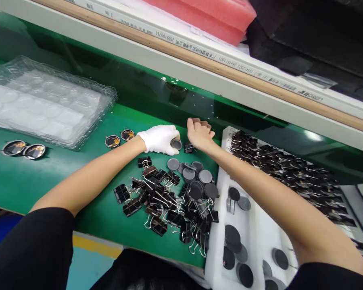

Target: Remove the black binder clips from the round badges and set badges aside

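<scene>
My left hand (161, 139) wears a white glove and grips a small round grey disc (176, 144) on edge between thumb and fingers. My right hand (200, 133) is bare, raised just beside it, fingers loosely bent and apart with nothing visible in them. A black binder clip (188, 148) lies on the green table below the right hand. Nearer to me is a heap of black binder clips (160, 195) with silver wire handles. Several loose grey discs (188, 173) lie at the heap's upper right side.
On the right, a white foam tray (213, 241) holds dark discs, with rows of binder clips (278, 173) beyond. Sunglasses (24, 149) and two round patterned lenses (119, 138) lie left. A clear plastic tray (78, 139) is behind them. A ledge (169, 52) crosses the back.
</scene>
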The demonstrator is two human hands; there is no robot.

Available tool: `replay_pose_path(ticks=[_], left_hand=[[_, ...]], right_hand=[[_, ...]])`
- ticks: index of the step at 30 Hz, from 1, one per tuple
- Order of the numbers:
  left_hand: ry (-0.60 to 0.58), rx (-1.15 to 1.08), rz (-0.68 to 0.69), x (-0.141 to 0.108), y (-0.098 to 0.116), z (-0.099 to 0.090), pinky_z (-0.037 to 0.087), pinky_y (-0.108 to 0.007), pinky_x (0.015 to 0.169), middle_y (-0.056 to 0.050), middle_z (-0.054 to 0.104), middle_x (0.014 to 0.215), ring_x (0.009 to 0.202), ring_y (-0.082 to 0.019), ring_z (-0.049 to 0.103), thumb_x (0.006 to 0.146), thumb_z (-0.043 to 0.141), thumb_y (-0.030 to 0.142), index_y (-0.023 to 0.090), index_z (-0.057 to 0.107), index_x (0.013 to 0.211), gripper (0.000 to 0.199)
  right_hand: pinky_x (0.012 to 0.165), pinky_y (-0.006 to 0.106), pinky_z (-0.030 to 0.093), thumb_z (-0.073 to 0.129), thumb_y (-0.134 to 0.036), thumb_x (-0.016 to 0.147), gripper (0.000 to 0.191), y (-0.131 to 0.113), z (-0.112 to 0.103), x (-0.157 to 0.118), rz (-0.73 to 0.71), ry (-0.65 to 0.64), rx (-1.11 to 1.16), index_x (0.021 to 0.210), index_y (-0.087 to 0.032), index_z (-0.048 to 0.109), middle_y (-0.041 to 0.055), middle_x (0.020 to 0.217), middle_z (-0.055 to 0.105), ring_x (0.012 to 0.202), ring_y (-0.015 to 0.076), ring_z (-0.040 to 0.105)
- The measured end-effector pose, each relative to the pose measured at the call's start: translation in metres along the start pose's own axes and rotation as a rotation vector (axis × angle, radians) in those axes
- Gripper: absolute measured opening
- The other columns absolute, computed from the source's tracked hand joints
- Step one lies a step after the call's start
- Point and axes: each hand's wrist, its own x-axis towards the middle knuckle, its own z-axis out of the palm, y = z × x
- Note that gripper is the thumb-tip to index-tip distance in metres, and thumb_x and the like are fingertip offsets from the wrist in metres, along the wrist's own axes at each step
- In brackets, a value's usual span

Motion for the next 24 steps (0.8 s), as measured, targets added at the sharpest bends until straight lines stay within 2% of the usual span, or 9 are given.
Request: replay_pose_path(ticks=[3, 5, 8, 10, 12, 15, 18, 24], left_hand=[[-0.018, 0.005, -0.015, -0.001, 0.001, -0.001, 0.047, -0.036, 0.072, -0.008, 0.068, 0.111, 0.092, -0.029, 0.07, 0.079, 0.067, 0.06, 0.023, 0.073, 0.112, 0.05], [-0.037, -0.002, 0.0, -0.003, 0.001, -0.003, 0.048, -0.035, 0.074, -0.008, 0.068, 0.117, 0.097, -0.029, 0.07, 0.082, 0.065, 0.057, 0.026, 0.069, 0.124, 0.052], [-0.068, -0.042, -0.002, -0.006, 0.004, -0.008, 0.05, -0.035, 0.079, -0.009, 0.064, 0.133, 0.108, -0.03, 0.069, 0.086, 0.063, 0.054, 0.03, 0.046, 0.153, 0.073], [-0.075, -0.052, -0.074, -0.007, 0.009, -0.01, 0.052, -0.036, 0.082, -0.013, 0.059, 0.141, 0.113, -0.032, 0.068, 0.083, 0.066, 0.062, 0.026, 0.037, 0.159, 0.088], [-0.063, -0.012, -0.182, -0.006, 0.018, -0.009, 0.053, -0.038, 0.085, -0.017, 0.059, 0.138, 0.111, -0.034, 0.068, 0.078, 0.07, 0.071, 0.02, 0.048, 0.15, 0.091], [-0.039, 0.068, -0.276, -0.004, 0.028, -0.007, 0.053, -0.04, 0.087, -0.017, 0.064, 0.123, 0.107, -0.035, 0.069, 0.082, 0.067, 0.068, 0.014, 0.063, 0.128, 0.07], [-0.039, 0.053, -0.2, -0.003, 0.027, -0.004, 0.052, -0.039, 0.089, -0.013, 0.067, 0.118, 0.108, -0.033, 0.069, 0.085, 0.067, 0.058, 0.017, 0.067, 0.121, 0.055], [-0.024, -0.024, -0.045, 0.001, 0.011, 0.0, 0.05, -0.036, 0.092, -0.007, 0.07, 0.12, 0.105, -0.028, 0.069, 0.083, 0.066, 0.059, 0.022, 0.068, 0.128, 0.058]], right_hand=[[0.12, 0.069, 0.021, 0.017, -0.063, 0.104, 0.061, 0.002, 0.013, 0.004, 0.022, -0.025, 0.017, 0.137, -0.028, 0.055, 0.0176, 0.149, 0.048, 0.147, 0.0399, 0.036], [0.12, 0.068, 0.021, 0.017, -0.062, 0.104, 0.059, 0.008, 0.015, 0.005, 0.023, -0.015, 0.03, 0.136, -0.03, 0.054, 0.0162, 0.148, 0.048, 0.147, 0.0386, 0.036], [0.122, 0.067, 0.02, 0.019, -0.059, 0.104, 0.055, 0.017, 0.016, 0.006, 0.048, -0.015, 0.044, 0.137, -0.03, 0.053, 0.0155, 0.151, 0.045, 0.15, 0.037, 0.032], [0.123, 0.067, 0.019, 0.019, -0.057, 0.105, 0.054, 0.021, 0.018, 0.006, 0.053, 0.004, 0.055, 0.138, -0.03, 0.051, 0.0158, 0.152, 0.042, 0.152, 0.0365, 0.029], [0.122, 0.069, 0.018, 0.018, -0.056, 0.105, 0.053, 0.024, 0.022, 0.007, 0.042, 0.049, 0.064, 0.138, -0.03, 0.051, 0.0159, 0.152, 0.042, 0.152, 0.0366, 0.028], [0.12, 0.072, 0.02, 0.017, -0.056, 0.105, 0.051, 0.028, 0.027, 0.009, 0.026, 0.098, 0.077, 0.137, -0.031, 0.05, 0.0154, 0.15, 0.042, 0.152, 0.0365, 0.028], [0.119, 0.073, 0.021, 0.015, -0.056, 0.106, 0.052, 0.031, 0.029, 0.011, 0.025, 0.107, 0.075, 0.136, -0.032, 0.049, 0.015, 0.15, 0.042, 0.152, 0.036, 0.028], [0.117, 0.074, 0.024, 0.01, -0.058, 0.107, 0.056, 0.034, 0.031, 0.014, 0.008, 0.11, 0.049, 0.138, -0.032, 0.049, 0.0139, 0.148, 0.042, 0.15, 0.0363, 0.03]])
